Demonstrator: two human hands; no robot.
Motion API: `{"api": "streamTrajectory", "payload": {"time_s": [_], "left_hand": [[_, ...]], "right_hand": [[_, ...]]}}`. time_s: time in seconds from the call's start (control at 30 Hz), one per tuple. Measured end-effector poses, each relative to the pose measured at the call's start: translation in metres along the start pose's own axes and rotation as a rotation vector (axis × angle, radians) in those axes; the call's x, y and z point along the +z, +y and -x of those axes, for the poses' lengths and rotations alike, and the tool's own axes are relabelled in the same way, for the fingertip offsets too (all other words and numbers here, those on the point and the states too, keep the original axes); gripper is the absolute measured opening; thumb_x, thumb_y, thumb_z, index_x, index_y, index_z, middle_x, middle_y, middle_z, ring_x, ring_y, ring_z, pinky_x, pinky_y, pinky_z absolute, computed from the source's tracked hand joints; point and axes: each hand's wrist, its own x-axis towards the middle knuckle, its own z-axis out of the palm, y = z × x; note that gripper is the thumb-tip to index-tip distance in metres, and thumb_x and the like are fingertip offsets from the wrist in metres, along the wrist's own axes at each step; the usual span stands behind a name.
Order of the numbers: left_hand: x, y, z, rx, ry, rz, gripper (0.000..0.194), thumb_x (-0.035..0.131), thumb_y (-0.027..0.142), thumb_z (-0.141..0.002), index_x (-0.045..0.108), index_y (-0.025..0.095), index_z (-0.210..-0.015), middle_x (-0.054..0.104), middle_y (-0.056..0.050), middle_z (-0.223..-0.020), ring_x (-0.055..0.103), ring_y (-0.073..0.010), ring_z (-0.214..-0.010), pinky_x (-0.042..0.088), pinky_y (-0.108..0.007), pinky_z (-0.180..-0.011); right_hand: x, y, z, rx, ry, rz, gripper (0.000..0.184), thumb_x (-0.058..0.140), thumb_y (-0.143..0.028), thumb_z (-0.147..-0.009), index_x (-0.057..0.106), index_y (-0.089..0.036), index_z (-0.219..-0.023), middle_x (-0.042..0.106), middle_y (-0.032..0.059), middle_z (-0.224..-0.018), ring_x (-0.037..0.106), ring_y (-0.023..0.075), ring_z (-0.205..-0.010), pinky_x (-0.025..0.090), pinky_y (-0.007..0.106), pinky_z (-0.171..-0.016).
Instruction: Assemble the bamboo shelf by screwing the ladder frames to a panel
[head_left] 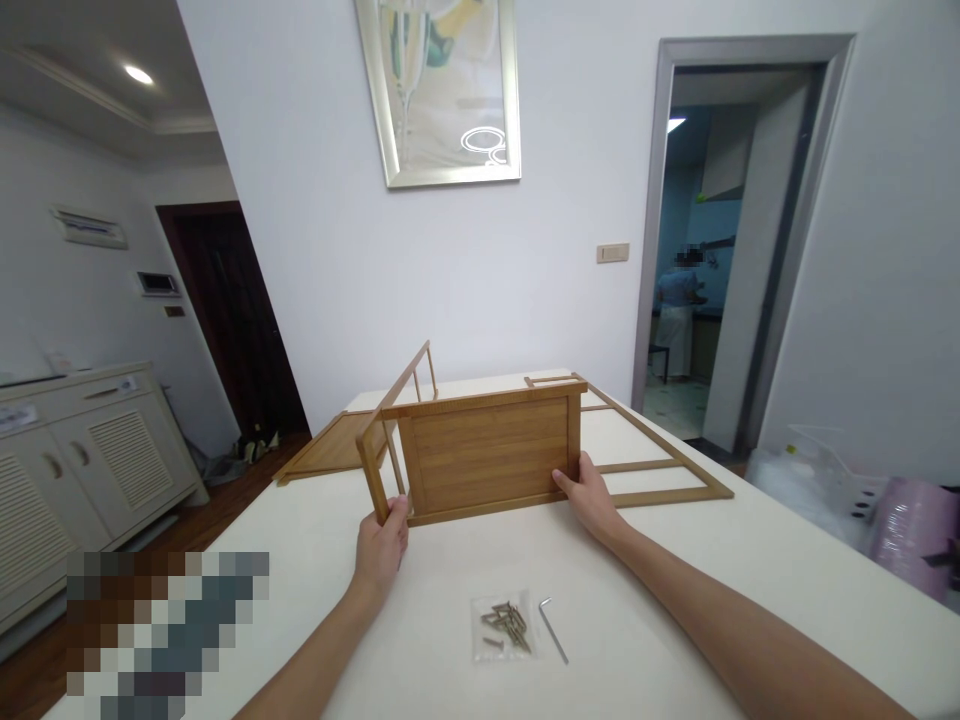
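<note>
A brown wooden panel [491,450] stands on its long edge on the white table, its left end meeting an upright wooden side frame [371,475]. My left hand [381,548] is closed round the lower near end of that side frame. At the panel's right end, my right hand [594,505] grips the edge, thumb on the near face and fingers hidden behind. In front of the panel lie a clear plastic bag of screws [504,628] and, to its right, an Allen key [553,632]. Neither hand touches them.
Another wooden side frame [667,497] lies flat behind my right hand. A second wooden panel [337,445] lies at the table's left. The white table [450,690] ends at a wall with a framed picture [453,183]. A person [679,300] stands beyond the doorway.
</note>
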Motion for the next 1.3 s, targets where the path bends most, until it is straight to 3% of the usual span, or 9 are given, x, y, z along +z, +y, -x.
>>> {"api": "streamTrajectory", "payload": {"time_s": [0.3, 0.7, 0.87, 1.03, 1.3], "left_hand": [[-0.001, -0.003, -0.003, 0.002, -0.014, -0.017, 0.049, 0.059, 0.057, -0.077, 0.035, 0.022, -0.052, 0.032, 0.008, -0.039, 0.029, -0.0060, -0.034, 0.021, -0.020, -0.035], [0.000, 0.000, -0.001, -0.033, -0.029, -0.009, 0.049, 0.061, 0.059, -0.074, 0.035, 0.022, -0.055, 0.033, 0.008, -0.040, 0.028, -0.0063, -0.037, 0.020, -0.020, -0.036], [0.002, 0.000, -0.001, -0.039, -0.019, -0.015, 0.048, 0.059, 0.062, -0.074, 0.037, 0.022, -0.058, 0.032, 0.009, -0.041, 0.028, -0.0067, -0.037, 0.021, -0.021, -0.036], [0.001, 0.001, 0.001, -0.023, -0.036, -0.036, 0.049, 0.057, 0.061, -0.077, 0.034, 0.022, -0.056, 0.032, 0.008, -0.041, 0.028, -0.0067, -0.037, 0.020, -0.020, -0.036], [0.005, 0.005, 0.004, -0.019, -0.030, -0.048, 0.048, 0.058, 0.060, -0.076, 0.034, 0.023, -0.057, 0.032, 0.008, -0.041, 0.029, -0.0070, -0.038, 0.022, -0.021, -0.037]], "right_hand": [[-0.002, -0.004, 0.001, -0.032, -0.007, -0.054, 0.046, 0.056, -0.051, -0.082, 0.053, -0.023, -0.118, 0.064, 0.0071, -0.121, 0.057, 0.0270, -0.112, 0.043, 0.043, -0.098], [-0.005, -0.001, -0.005, 0.005, 0.080, -0.060, 0.041, 0.056, -0.055, -0.081, 0.058, -0.021, -0.103, 0.068, 0.0069, -0.105, 0.061, 0.0265, -0.097, 0.047, 0.040, -0.085], [-0.024, -0.004, -0.018, 0.027, 0.157, -0.039, 0.042, 0.057, -0.057, -0.079, 0.058, -0.020, -0.099, 0.069, 0.0071, -0.101, 0.061, 0.0260, -0.092, 0.048, 0.037, -0.079], [-0.050, -0.004, -0.037, 0.141, 0.244, -0.045, 0.043, 0.055, -0.054, -0.080, 0.061, -0.017, -0.101, 0.071, 0.0101, -0.106, 0.064, 0.0265, -0.095, 0.049, 0.034, -0.076], [-0.095, 0.010, -0.061, 0.316, 0.280, 0.155, 0.039, 0.060, -0.045, -0.074, 0.063, -0.014, -0.098, 0.071, 0.0155, -0.099, 0.065, 0.0307, -0.089, 0.047, 0.038, -0.072]]}}
